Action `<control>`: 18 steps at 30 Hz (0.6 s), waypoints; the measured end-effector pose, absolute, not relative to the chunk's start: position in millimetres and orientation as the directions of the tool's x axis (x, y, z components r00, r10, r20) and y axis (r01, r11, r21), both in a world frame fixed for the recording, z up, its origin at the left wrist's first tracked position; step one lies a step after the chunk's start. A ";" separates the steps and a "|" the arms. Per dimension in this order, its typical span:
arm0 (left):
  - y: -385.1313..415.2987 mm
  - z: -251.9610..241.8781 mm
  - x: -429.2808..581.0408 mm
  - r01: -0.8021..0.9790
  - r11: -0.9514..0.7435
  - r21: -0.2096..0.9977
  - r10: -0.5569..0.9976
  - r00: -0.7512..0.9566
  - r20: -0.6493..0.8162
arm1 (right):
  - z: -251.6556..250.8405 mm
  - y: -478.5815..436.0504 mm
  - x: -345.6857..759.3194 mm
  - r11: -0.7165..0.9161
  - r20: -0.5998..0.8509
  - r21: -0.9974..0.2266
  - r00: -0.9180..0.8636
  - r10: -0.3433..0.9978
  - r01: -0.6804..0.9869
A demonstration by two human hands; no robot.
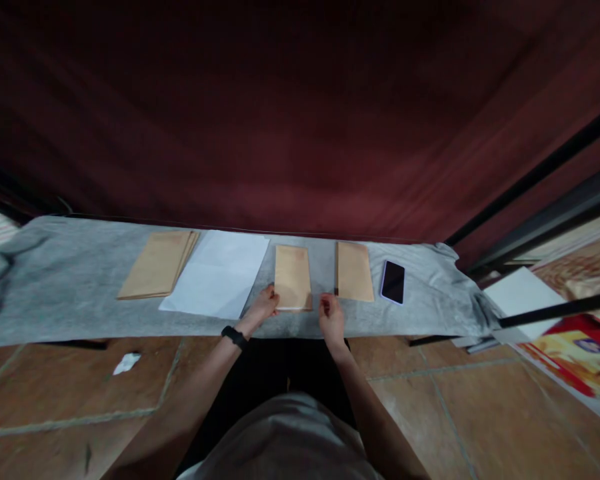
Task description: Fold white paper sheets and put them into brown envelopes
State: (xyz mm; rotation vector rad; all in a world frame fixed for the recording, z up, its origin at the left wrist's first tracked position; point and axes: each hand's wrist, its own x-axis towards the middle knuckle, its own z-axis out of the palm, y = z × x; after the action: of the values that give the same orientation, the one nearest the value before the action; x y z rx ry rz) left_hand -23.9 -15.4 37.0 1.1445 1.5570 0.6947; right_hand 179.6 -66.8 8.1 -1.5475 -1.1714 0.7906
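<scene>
A brown envelope (293, 276) lies upright on the grey cloth (60, 287) in front of me. My left hand (264, 305), with a black band on its wrist, pinches the envelope's near left corner. Just off the near right corner, my right hand (331, 313) rests with curled fingers; what they hold, if anything, is too small to make out. A second brown envelope (355, 271) lies to the right. A stack of brown envelopes (157, 264) and white sheets of paper (219, 275) lie to the left.
A dark phone (393, 281) lies face up at the right of the cloth. A dark red curtain (280, 113) hangs behind. A crumpled paper scrap (127, 363) lies on the tiled floor. White paper (523, 293) and a red-yellow box (577, 353) sit at right.
</scene>
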 end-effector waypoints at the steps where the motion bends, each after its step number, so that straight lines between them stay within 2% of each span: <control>1: -13.7 36.8 -26.8 0.355 0.368 0.859 0.921 -0.012 -0.389 | 8.1 -67.5 181.9 0.021 0.129 -0.925 0.260 0.957 0.379; 4: -11.2 35.9 -33.4 0.458 0.337 0.822 0.931 -0.033 -0.363 | 6.4 -67.9 186.1 0.211 0.270 -0.790 0.018 0.963 0.576; 7: -15.4 34.4 -35.1 0.570 0.288 0.770 0.951 -0.078 -0.298 | 2.1 -67.3 187.2 0.311 0.289 -0.704 -0.143 0.947 0.639; 10: -20.5 33.0 -28.5 0.805 0.107 0.584 0.994 -0.087 -0.063 | -2.8 -67.2 186.8 0.330 0.269 -0.639 -0.201 0.942 0.694; 12: -16.6 32.2 -18.9 0.902 -0.074 0.425 0.992 0.022 0.126 | -5.3 -67.3 186.1 0.331 0.272 -0.613 -0.201 0.941 0.717; 14: -2.2 30.7 -6.7 0.902 -0.256 0.347 0.953 0.175 0.248 | -6.9 -67.1 185.4 0.344 0.290 -0.595 -0.205 0.935 0.726; 16: 22.0 27.5 5.5 0.867 -0.400 0.298 0.900 0.310 0.305 | -7.6 -66.6 185.0 0.366 0.314 -0.579 -0.215 0.925 0.728; 18: 51.4 22.5 15.4 0.869 -0.419 0.263 0.892 0.340 0.299 | -7.9 -66.0 185.3 0.385 0.337 -0.565 -0.222 0.915 0.730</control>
State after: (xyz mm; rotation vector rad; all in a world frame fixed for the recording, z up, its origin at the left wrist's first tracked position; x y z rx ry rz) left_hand 15.4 51.4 22.5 2.5248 1.6611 0.6212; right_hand 185.3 -66.0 -7.9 -1.4071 -2.0195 0.3801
